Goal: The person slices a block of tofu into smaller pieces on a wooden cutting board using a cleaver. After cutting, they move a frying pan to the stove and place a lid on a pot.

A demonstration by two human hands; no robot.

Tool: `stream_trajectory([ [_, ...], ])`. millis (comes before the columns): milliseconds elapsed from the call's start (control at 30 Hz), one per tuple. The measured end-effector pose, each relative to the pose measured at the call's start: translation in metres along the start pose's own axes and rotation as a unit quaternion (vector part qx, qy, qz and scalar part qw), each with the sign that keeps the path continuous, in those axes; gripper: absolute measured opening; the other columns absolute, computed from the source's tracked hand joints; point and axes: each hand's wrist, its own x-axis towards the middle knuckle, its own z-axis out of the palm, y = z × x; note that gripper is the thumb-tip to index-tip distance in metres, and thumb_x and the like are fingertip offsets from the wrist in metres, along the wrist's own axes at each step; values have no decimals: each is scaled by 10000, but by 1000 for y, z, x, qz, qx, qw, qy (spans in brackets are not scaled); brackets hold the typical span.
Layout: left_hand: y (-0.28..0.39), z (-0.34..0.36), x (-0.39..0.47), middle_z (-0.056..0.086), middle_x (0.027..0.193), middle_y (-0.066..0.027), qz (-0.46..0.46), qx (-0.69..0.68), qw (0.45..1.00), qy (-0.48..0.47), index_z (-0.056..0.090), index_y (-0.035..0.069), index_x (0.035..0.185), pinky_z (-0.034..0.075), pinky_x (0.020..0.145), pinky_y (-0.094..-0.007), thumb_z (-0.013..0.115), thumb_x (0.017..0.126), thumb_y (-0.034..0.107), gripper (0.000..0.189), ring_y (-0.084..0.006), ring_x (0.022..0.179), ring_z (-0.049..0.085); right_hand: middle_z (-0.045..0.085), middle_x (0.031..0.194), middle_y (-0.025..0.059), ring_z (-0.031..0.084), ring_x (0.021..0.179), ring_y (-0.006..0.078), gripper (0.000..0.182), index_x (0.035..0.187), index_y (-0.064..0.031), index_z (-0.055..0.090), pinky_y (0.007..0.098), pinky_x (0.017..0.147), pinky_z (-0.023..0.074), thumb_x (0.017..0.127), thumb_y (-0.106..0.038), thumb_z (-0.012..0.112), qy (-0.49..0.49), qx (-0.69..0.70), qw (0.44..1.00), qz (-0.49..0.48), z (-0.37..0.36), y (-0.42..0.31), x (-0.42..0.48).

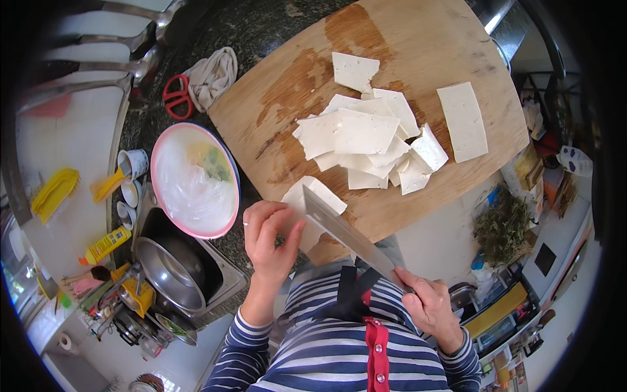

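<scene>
My right hand grips the handle of a broad kitchen knife, its blade slanting up and left over the near edge of the wooden cutting board. Beside the blade's tip, my left hand has bent fingers, with thumb and forefinger against a pale, blurred tofu piece; whether they pinch it is unclear. A tofu block lies just beyond the blade, partly hidden by it. Farther up the board is a loose pile of thin tofu slices. One slice lies apart at the right.
Left of the board stands a pink-rimmed enamel basin holding clear plastic. Red-handled scissors and a crumpled cloth lie behind it. A metal bowl sits at the sink. Dried plants are piled at the right.
</scene>
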Motion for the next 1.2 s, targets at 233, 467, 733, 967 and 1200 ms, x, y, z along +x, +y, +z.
stream_trajectory([
  [233,0,9,22,582,905,-161,76,29,993,-84,559,-34,824,482,662,-376,695,526,-100,334,-328,799,578,634,742,164,626,600,305,376,1106,42,573,358,551,502,908,-273,525,-72,11,997,16,-18,2,18],
  [467,-4,5,9,588,912,-183,-12,55,987,-151,563,-58,846,487,657,-387,660,618,-68,247,-358,809,586,611,702,115,601,559,283,400,1168,-1,531,353,504,482,877,-272,578,-128,39,991,19,-36,8,29],
  [733,1,7,16,587,889,-185,-3,69,984,-163,561,-62,842,480,644,-392,682,597,-57,273,-365,807,583,587,664,94,589,520,256,416,1189,-10,519,329,475,474,896,-302,566,-163,89,982,33,-39,18,37],
  [967,6,9,26,588,876,-190,64,124,975,-170,565,-67,808,479,645,-383,682,560,-76,274,-367,800,585,588,657,99,588,520,261,415,1197,-13,513,331,481,478,908,-309,548,-169,98,979,50,-38,19,40],
  [1200,2,11,24,580,887,-180,47,93,985,-135,573,-48,795,474,644,-377,701,513,-82,312,-354,805,584,638,749,136,627,595,290,404,1163,22,531,347,531,499,918,-300,529,-162,85,982,48,-35,14,44],
])
